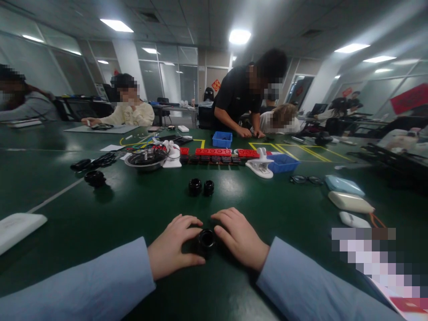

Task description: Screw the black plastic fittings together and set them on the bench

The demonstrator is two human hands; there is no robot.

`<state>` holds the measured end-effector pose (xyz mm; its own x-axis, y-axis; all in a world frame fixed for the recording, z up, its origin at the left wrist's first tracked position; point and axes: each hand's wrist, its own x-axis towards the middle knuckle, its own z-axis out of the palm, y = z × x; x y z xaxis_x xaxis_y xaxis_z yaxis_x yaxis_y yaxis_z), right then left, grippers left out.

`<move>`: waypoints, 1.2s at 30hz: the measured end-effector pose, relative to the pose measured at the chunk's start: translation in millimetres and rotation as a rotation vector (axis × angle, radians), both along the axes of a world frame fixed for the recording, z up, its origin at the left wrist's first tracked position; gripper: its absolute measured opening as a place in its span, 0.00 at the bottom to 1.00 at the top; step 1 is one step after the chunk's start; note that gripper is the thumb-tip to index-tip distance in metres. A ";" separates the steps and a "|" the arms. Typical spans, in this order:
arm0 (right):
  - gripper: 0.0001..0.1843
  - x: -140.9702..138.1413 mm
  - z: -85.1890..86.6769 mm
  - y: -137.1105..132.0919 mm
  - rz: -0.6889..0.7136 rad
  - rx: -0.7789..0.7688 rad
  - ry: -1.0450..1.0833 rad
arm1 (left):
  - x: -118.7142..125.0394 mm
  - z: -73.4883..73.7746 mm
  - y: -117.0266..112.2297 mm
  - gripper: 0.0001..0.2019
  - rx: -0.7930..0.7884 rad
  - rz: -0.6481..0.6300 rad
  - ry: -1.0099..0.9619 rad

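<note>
A short black cylindrical part with a round hole in its top stands on the green table between my hands. My left hand curves around its left side, thumb and fingers spread apart. To its right, my right hand is open, fingers stretched forward and thumb near the rim. Whether either hand touches the part, I cannot tell. Farther out stand two similar black parts, a wider one and a narrower one. Another black part sits off to the left.
Across the middle runs a row of red blocks, near blue bins, a white clamp and a round metal dish. Glasses and cases lie right; a white box lies left. A person in black leans over the far side.
</note>
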<state>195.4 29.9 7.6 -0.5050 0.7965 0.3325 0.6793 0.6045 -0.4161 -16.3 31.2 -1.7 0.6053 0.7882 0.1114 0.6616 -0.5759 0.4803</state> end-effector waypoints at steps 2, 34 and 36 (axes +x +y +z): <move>0.17 0.8 1.7 -2.8 0.016 0.029 0.047 | -0.8 -0.6 0.9 0.23 0.018 -0.012 -0.007; 0.18 -21.2 14.0 -31.1 0.164 0.140 -0.093 | 2.5 -1.6 -4.0 0.20 0.111 -0.066 -0.045; 0.18 -21.0 14.7 -32.2 0.166 0.135 -0.085 | 2.0 -3.4 -3.1 0.20 0.108 -0.069 -0.053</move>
